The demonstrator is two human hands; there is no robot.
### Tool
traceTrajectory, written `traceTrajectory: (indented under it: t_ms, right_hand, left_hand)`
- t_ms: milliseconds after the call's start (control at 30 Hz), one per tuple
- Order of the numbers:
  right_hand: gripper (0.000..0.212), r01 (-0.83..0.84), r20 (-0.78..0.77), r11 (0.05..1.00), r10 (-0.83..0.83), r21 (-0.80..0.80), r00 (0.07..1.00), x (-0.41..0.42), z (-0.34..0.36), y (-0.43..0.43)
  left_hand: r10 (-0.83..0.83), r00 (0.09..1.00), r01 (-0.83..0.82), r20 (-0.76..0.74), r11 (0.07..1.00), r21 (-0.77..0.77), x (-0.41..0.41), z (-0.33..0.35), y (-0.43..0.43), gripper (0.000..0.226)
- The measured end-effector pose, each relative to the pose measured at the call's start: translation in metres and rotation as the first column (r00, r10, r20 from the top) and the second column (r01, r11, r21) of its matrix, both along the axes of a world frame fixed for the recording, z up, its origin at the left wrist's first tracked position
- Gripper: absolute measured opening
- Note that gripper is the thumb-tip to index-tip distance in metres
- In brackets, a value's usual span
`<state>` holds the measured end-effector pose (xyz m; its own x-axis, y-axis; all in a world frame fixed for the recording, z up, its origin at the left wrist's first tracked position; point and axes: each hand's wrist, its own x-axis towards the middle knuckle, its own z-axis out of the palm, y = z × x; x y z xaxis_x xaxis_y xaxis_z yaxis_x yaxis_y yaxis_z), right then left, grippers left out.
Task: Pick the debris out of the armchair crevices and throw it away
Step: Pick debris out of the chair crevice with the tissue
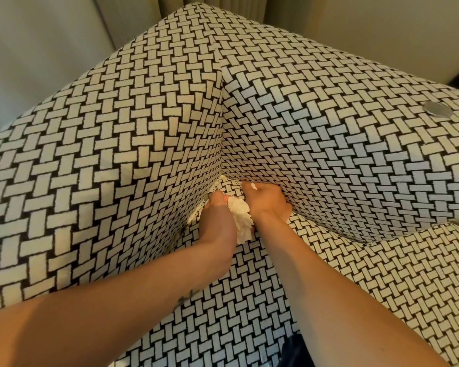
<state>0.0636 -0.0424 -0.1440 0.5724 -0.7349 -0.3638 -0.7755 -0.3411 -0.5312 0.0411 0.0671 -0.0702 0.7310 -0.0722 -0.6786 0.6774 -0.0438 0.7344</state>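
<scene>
Black and cream blocks in a woven pattern cover the armchair (143, 133). The head camera looks down into its deep back corner. Two padded sides go up, one on the left and one on the right, and they meet in a straight line in the middle. The seat (249, 300) lies below them.

Both bare arms reach in from the bottom, and both hands are low down in the corner, close beside each other. The left hand (217, 221) has its fingers curled round a crumpled white paper (240, 218). The paper bunches out of the right side of the fist and hangs down onto the seat. It sits between the two hands and touches the right wrist.

A pale cream edge (196, 219) shows in the gap just left of the left hand. I cannot tell if it is more paper or part of the chair.

The right hand (268, 203) is palm down, and its fingers bend down into the gap where the seat meets the right side. The fingertips are hidden in there, so I cannot tell if they have hold of anything.

A flat, round silver thing (437, 109) lies on top of the right side, far from the hands. Beige curtain (170, 6) hangs behind the chair. A bit of dark blue cloth (294, 350) shows at the bottom edge.
</scene>
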Motion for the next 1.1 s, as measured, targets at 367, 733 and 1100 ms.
traceTrajectory:
  t_ms: [367,733,1100]
  right_hand:
    - [0.038,0.034,0.102,0.999,-0.038,0.04,0.994,-0.005,0.0,0.0]
    - [0.035,0.058,0.267,0.985,-0.101,0.164,0.958,-0.015,0.002,-0.002]
    - [0.043,-0.068,0.393,0.959,-0.047,0.274,0.918,-0.029,0.01,-0.01]
  left_hand:
    - [0.01,1.0,-0.01,-0.012,1.0,-0.017,0.0,-0.002,0.0,0.041]
    - [0.011,1.0,-0.01,-0.022,1.0,0.02,0.0,-0.001,-0.001,0.036]
    - [-0.024,0.998,0.025,-0.06,1.0,0.003,0.0,-0.011,-0.003,0.064]
